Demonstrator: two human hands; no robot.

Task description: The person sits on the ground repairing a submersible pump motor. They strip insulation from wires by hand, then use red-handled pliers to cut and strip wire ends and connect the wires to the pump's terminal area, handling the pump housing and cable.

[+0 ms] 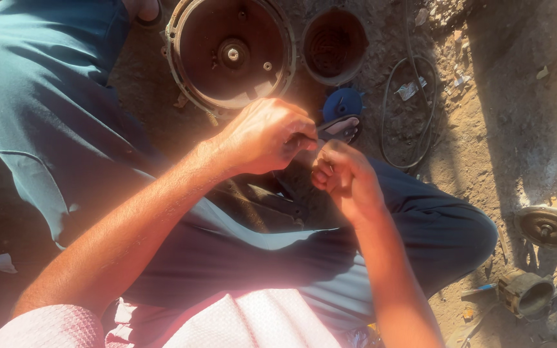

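The left hand point(267, 135) and right hand point(343, 174) meet close together over the lap, both curled nearly into fists. Between them is a small dark piece point(304, 140), pinched at the left fingertips; what it is cannot be told. It lies just right of the left hand and just above the right, which looks closed but whose hold is hidden. Beyond them, on the dirt, sits a round metal housing point(230, 51).

Dirt ground point(517, 96) bears round metal housing point(230, 51), hose point(414, 109).
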